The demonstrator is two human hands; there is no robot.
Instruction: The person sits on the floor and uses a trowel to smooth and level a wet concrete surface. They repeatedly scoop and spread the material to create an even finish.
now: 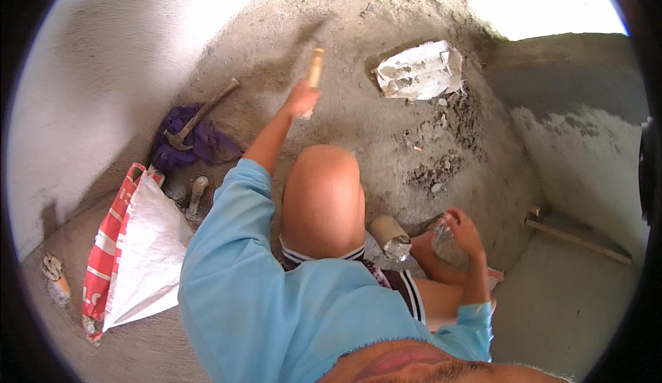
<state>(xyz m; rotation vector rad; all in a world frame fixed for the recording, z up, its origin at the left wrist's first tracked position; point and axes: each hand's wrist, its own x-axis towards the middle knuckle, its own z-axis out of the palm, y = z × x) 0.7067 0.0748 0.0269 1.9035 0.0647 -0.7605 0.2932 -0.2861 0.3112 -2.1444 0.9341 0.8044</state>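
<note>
My left hand (pixel 302 100) is stretched forward over the floor, closed round a light wooden handle (pixel 315 68). One end of the handle sticks up past the fingers; whatever joins its lower end is hidden by the hand. On the right, my right hand (pixel 463 231) hovers near my bent leg and foot with the fingers curled in. Something small and greyish shows at its fingertips, too unclear to name. Beside that foot lies a tan cylinder (pixel 388 232) with crumpled clear plastic at its near end.
A hammer (pixel 200 117) rests on a purple cloth (pixel 181 142) at the left, beside a red and white sack (pixel 141 252). Ahead lies a flattened white bag (pixel 422 71) with rubble (pixel 441 166) near it. A wooden strip (pixel 579 240) lies along the right wall.
</note>
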